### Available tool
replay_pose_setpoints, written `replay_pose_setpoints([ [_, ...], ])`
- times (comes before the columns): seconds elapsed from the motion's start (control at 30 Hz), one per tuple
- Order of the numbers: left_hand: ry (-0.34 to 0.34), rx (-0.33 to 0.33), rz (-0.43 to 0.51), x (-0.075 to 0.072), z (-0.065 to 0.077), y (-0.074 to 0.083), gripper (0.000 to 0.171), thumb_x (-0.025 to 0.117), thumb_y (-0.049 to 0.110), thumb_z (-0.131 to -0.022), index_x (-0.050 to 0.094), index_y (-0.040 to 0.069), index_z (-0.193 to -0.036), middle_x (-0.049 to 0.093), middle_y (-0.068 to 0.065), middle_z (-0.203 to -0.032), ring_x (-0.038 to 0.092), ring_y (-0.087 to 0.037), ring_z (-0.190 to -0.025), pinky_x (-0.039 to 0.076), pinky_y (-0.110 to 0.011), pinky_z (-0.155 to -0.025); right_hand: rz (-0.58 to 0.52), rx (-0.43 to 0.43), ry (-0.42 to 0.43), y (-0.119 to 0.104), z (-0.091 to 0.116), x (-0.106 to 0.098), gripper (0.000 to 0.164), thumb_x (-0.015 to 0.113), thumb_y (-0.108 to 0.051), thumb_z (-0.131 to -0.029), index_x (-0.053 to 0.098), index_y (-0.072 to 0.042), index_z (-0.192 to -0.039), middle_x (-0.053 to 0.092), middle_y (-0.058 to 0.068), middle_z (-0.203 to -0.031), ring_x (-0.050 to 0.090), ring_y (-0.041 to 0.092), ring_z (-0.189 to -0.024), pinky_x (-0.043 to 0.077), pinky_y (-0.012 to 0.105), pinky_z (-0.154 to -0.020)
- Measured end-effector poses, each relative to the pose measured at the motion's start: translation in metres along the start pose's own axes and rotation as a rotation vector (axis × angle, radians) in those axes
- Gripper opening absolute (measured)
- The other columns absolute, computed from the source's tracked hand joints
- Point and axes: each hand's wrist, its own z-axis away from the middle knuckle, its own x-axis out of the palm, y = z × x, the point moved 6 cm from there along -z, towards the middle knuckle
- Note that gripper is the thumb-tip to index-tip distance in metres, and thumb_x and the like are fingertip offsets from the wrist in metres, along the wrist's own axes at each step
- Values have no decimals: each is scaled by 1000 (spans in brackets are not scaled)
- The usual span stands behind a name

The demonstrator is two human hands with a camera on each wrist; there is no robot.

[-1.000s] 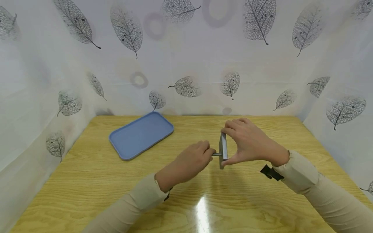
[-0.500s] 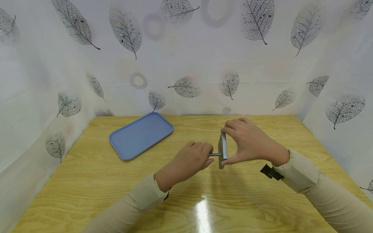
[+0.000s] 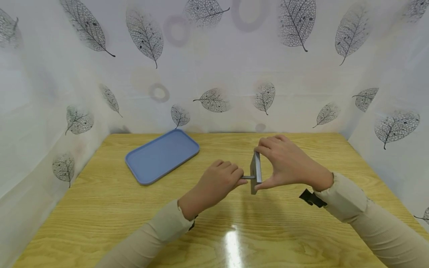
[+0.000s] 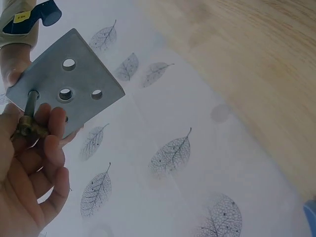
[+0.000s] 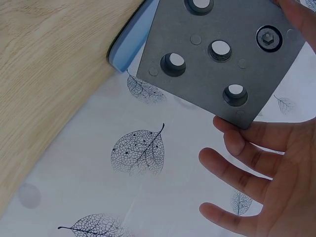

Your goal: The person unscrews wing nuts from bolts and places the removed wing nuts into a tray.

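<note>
My right hand (image 3: 289, 165) grips a square grey metal plate (image 3: 256, 171) by opposite edges, holding it upright above the table. The plate has several round holes. A bolt (image 4: 31, 103) runs through one corner hole, and its hex-socket head (image 5: 268, 38) sits recessed on the plate's other face in the right wrist view. On the bolt's free end is a brass-coloured wing nut (image 4: 25, 126), apart from the plate. My left hand (image 3: 214, 186) has its thumb and curled fingers about this nut, partly covering it. In the head view the nut is hidden by the fingers.
A blue rectangular tray (image 3: 162, 156) lies at an angle at the back left of the wood-grain table (image 3: 110, 208). A white curtain (image 3: 214, 67) printed with leaves surrounds the table's back and sides.
My left hand has drawn slightly left, away from the plate, and its fingers have shifted around the bolt's end. More of the bolt shows than a second ago. My right hand and the plate stay nearly still.
</note>
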Motion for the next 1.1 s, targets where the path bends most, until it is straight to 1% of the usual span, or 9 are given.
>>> replay_pose_setpoints([
  [0.2, -8, 21, 14, -2, 0, 0, 25, 56, 40, -91, 61, 18, -81, 61, 11, -61, 52, -3, -53, 37, -20, -54, 6, 3, -11, 0, 1, 1, 90, 72, -76, -49, 65, -5, -105, 58, 3, -92, 55, 20, -88, 44, 46, -89],
  [0.37, -17, 29, 34, -2, 0, 1, 22, 57, 35, -92, 60, 16, -82, 56, 9, -58, 47, -4, -51, 32, -19, -52, 2, 7, -13, -1, 1, 1, 90, 73, -76, -49, 65, -6, -105, 58, 4, -93, 55, 20, -87, 43, 46, -90],
  [0.53, -124, 24, 91, 2, -1, 2, 22, 57, 36, -91, 55, 15, -85, 60, 9, -67, 49, -5, -57, 32, -19, -53, 4, 4, -7, -2, -1, 0, 88, 73, -75, -51, 65, -5, -104, 58, 4, -92, 55, 20, -87, 44, 46, -90],
  [0.6, -156, 9, 114, 4, 0, 2, 21, 58, 36, -90, 55, 15, -91, 63, 9, -74, 51, -5, -60, 34, -19, -55, 3, 6, -10, -2, -1, 0, 88, 72, -75, -52, 65, -5, -104, 58, 4, -92, 55, 20, -87, 44, 46, -89],
  [0.63, -157, 2, 122, 4, 0, 1, 20, 60, 34, -90, 55, 15, -93, 64, 9, -76, 52, -5, -61, 34, -19, -55, 2, 8, -11, -1, 0, 1, 89, 72, -75, -51, 65, -5, -104, 58, 4, -92, 55, 20, -86, 44, 46, -89],
  [0.73, -149, -19, 147, 4, 0, 0, 18, 60, 29, -91, 53, 13, -97, 63, 6, -79, 51, -5, -62, 34, -19, -55, -6, 12, -10, -1, 1, 0, 89, 72, -75, -50, 65, -5, -104, 57, 4, -92, 54, 19, -85, 43, 46, -88],
  [0.83, -128, -30, 147, 2, 0, 0, 19, 62, 29, -90, 53, 13, -96, 59, 4, -82, 52, -5, -65, 39, -18, -58, -5, 9, -3, 0, 1, 0, 89, 73, -76, -49, 65, -5, -104, 56, 3, -90, 53, 18, -83, 43, 45, -88],
  [1.0, -49, -45, 95, -5, -2, -2, 17, 67, 30, -86, 62, 15, -92, 59, 4, -85, 58, -7, -73, 48, -21, -66, -2, 3, 6, 0, 1, 0, 89, 73, -76, -48, 65, -6, -103, 55, 2, -89, 52, 18, -82, 43, 44, -88],
  [1.1, -39, -54, 70, -7, -1, -2, 16, 66, 31, -86, 66, 17, -92, 63, 4, -86, 61, -9, -76, 50, -24, -71, -2, 3, 9, 0, 1, 0, 89, 73, -76, -48, 65, -6, -103, 55, 2, -89, 53, 18, -82, 44, 45, -88],
])
